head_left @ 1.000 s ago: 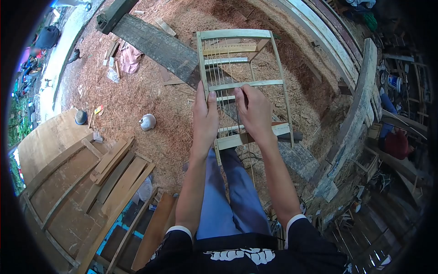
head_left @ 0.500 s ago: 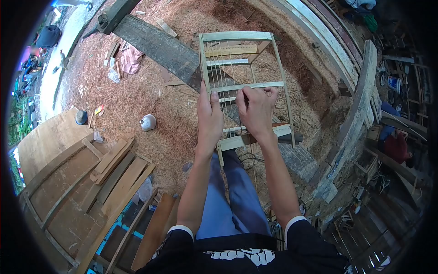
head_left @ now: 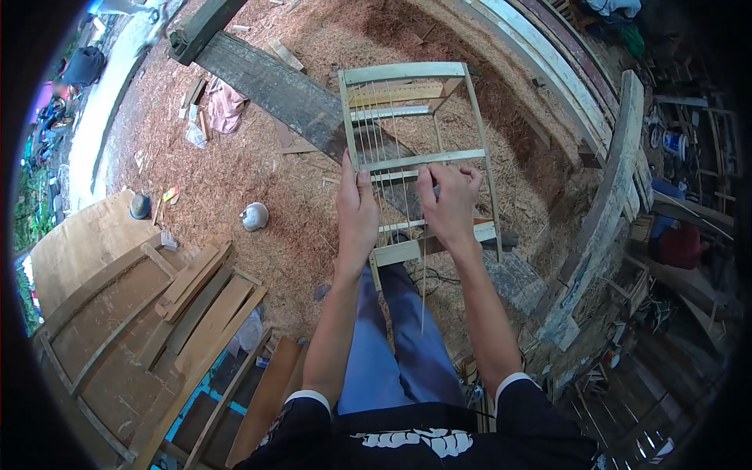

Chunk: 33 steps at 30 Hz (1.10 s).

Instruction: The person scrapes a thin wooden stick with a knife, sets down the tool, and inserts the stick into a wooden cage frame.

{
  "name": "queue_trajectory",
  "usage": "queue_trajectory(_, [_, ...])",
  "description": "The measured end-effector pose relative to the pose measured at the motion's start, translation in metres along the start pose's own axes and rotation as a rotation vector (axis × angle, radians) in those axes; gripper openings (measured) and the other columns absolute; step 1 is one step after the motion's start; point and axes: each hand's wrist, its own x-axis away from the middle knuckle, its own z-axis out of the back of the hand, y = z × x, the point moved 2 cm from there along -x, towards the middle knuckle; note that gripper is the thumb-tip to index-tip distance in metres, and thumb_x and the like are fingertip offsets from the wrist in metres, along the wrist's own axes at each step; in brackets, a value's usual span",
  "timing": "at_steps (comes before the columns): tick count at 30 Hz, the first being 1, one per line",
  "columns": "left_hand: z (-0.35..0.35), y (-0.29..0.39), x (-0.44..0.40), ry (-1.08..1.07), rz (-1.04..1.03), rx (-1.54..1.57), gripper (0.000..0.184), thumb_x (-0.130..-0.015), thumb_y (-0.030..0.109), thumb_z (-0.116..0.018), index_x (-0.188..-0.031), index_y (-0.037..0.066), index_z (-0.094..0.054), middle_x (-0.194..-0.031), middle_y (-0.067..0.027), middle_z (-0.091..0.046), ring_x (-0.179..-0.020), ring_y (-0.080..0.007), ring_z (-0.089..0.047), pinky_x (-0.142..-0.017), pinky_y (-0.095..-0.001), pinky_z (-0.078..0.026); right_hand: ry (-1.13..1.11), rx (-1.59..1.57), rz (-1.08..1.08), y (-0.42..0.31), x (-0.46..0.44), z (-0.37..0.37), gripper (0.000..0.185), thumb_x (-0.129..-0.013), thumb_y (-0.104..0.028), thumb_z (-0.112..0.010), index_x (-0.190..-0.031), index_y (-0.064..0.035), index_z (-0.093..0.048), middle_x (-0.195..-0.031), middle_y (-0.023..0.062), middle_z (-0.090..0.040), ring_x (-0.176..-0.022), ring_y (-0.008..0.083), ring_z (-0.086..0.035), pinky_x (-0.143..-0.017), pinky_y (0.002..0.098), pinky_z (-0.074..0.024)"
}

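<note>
A slatted wooden frame (head_left: 407, 162), like a small cage, is held up in front of my legs. Several thin sticks (head_left: 379, 125) run lengthwise through its left part. My left hand (head_left: 358, 223) is closed around the frame's left rail, with the thumb on the near side. Just below the middle crossbar, my right hand (head_left: 450, 205) is closed in a pinch on a thin stick (head_left: 424, 301). The stick's lower end hangs past the frame's bottom bar, over my trousers. My fingers hide the pinched part.
Sawdust and shavings cover the ground. A dark plank (head_left: 270, 90) lies behind the frame. To the left are a white rounded object (head_left: 254, 216), a pink cloth (head_left: 225, 108) and stacked wooden boards (head_left: 211, 313). A long weathered beam (head_left: 599, 211) stands to the right.
The frame has dropped slightly toward me along with my left hand. My right hand has shifted a little right and down, and the stick's hanging end has swung left and sits lower.
</note>
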Motion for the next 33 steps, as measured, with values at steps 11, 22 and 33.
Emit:
queue_trajectory(11, [0.018, -0.03, 0.021, -0.007, 0.017, -0.097, 0.055, -0.108, 0.028, -0.044, -0.15, -0.005, -0.035, -0.141, -0.024, -0.052, -0.129, -0.0267, -0.052, -0.108, -0.0368, -0.038, 0.266, 0.161, -0.02, 0.006, 0.025, 0.04, 0.018, -0.091, -0.021, -0.064, -0.082, -0.0055, -0.066, -0.098, 0.0087, -0.062, -0.096, 0.0255, -0.059, -0.095, 0.0399, -0.0355])
queue_trajectory(22, [0.044, 0.011, 0.01, 0.024, 0.03, -0.153, 0.043, -0.105, 0.016, -0.047, -0.143, -0.003, -0.048, -0.099, -0.0206, -0.07, -0.084, -0.0195, -0.064, -0.078, -0.0341, -0.05, 0.188, -0.24, -0.313, -0.008, 0.039, 0.045, 0.026, -0.098, -0.019, -0.06, -0.096, 0.0055, -0.067, -0.129, 0.0216, -0.055, -0.101, 0.0328, -0.061, -0.08, 0.0389, -0.0524])
queue_trajectory(33, [0.064, 0.019, -0.011, -0.058, -0.187, -0.334, 0.043, -0.105, 0.016, -0.046, -0.145, 0.0, -0.047, -0.103, -0.0243, -0.067, -0.087, -0.0278, -0.064, -0.082, -0.0385, -0.049, 0.247, -0.343, -0.356, -0.02, 0.059, 0.028, 0.021, -0.098, -0.015, -0.06, -0.098, 0.005, -0.066, -0.133, 0.0248, -0.051, -0.093, 0.0262, -0.06, -0.081, 0.0365, -0.0502])
